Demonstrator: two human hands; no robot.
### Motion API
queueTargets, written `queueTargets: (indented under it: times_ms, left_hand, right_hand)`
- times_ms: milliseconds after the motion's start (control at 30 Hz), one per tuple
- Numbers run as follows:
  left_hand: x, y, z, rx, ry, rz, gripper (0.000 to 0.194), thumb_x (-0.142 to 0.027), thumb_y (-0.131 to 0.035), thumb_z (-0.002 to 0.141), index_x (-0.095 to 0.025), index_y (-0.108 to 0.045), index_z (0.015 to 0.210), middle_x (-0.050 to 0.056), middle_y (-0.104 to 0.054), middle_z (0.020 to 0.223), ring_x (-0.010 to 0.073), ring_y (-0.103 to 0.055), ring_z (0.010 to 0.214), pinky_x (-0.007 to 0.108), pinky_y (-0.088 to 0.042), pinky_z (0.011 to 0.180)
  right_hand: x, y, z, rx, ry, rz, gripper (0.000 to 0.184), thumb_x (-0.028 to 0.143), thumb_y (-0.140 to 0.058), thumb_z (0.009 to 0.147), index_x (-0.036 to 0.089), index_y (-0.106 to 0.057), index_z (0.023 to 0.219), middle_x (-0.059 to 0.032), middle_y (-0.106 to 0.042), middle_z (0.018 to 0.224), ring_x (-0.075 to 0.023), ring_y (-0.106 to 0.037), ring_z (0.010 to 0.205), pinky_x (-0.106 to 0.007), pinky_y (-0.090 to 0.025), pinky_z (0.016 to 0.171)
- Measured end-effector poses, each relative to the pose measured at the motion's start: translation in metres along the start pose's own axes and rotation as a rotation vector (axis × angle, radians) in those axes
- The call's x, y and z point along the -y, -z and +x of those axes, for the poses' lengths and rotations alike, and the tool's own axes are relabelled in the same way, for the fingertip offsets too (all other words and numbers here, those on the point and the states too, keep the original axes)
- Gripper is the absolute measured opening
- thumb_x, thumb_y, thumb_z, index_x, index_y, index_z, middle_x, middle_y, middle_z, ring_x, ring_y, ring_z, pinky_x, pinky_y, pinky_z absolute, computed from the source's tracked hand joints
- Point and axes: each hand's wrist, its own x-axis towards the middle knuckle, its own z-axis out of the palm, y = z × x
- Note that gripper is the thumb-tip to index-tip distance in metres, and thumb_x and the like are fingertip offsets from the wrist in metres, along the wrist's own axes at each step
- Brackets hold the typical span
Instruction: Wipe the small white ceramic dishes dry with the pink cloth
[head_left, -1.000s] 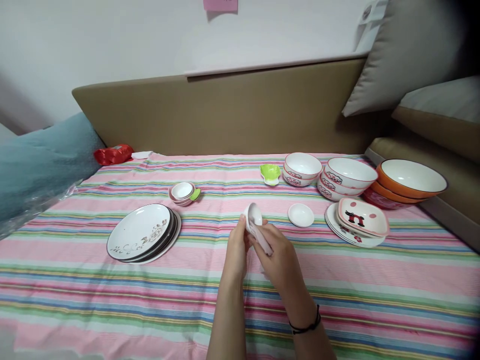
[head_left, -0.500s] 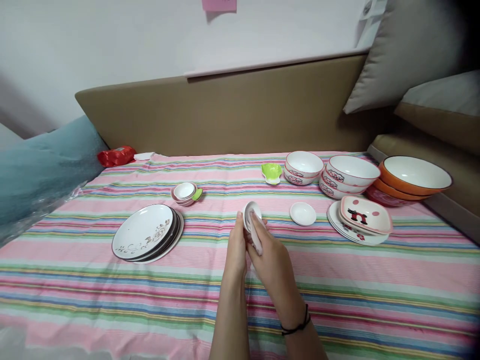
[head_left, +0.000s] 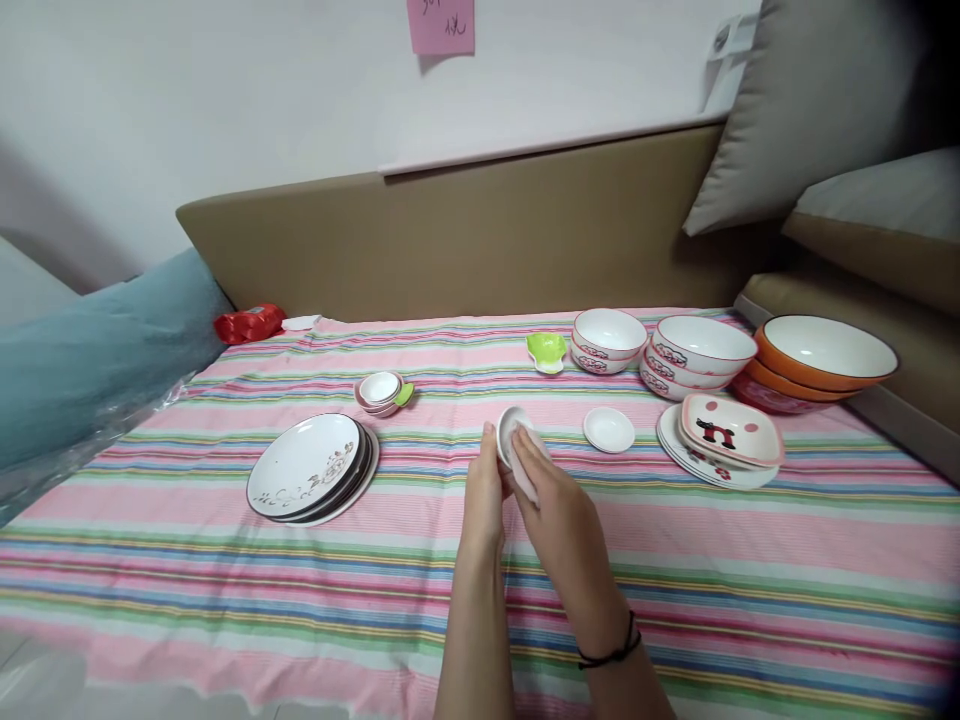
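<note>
A striped cloth spreads before a brown panel and white wall. Fingers of the left hand grip a small bowl, tilted, while those of the right hand press a pale rag into it, partly hiding the bowl. A saucer lies just right; stacked plates sit left, a green dish beyond, and red-rimmed bowls and orange bowls far right.
</note>
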Motion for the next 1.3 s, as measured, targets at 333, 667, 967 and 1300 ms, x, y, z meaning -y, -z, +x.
queueTargets:
  times_ms: [333,667,967,1300]
  left_hand:
    - [-0.008,-0.004,-0.010,0.190,-0.084,0.164,0.054,-0.055,-0.064,0.075,-0.018,-0.063,0.115,0.009,-0.067,0.098,0.0187,-0.064,0.086,0.031,-0.047,0.083]
    - [-0.006,-0.001,-0.007,0.199,-0.161,-0.017,0.065,-0.052,-0.068,0.074,-0.020,-0.055,0.129,0.002,-0.061,0.081,0.0070,-0.051,0.059,0.020,-0.045,0.059]
    - [-0.007,0.005,-0.006,0.226,-0.140,0.074,0.063,-0.066,-0.050,0.079,-0.012,-0.065,0.109,0.009,-0.066,0.085,0.0147,-0.061,0.069,0.028,-0.051,0.069]
    - [-0.012,0.000,-0.013,0.324,-0.178,0.066,0.044,-0.038,-0.067,0.079,-0.019,-0.062,0.118,0.005,-0.068,0.092,0.0165,-0.062,0.087,0.026,-0.046,0.080]
  right_hand:
    - [-0.005,0.014,0.006,-0.241,-0.140,-0.184,0.020,0.030,-0.051,0.089,0.017,-0.064,0.081,-0.0033,-0.065,0.061,-0.0171,-0.058,0.052,-0.025,-0.033,0.048]
    - [-0.007,0.017,0.002,-0.149,-0.015,0.099,0.027,0.023,-0.058,0.086,0.025,-0.067,0.112,-0.0025,-0.070,0.112,-0.0189,-0.066,0.099,-0.026,-0.050,0.079]
    - [-0.008,0.016,0.002,-0.118,0.001,0.067,0.041,0.015,-0.053,0.085,0.026,-0.060,0.124,-0.0004,-0.061,0.128,-0.0187,-0.059,0.116,-0.027,-0.050,0.090]
    - [0.000,0.018,0.003,-0.291,0.002,-0.040,0.023,0.035,-0.059,0.086,0.018,-0.068,0.072,-0.0020,-0.065,0.060,-0.0138,-0.057,0.054,-0.023,-0.038,0.050]
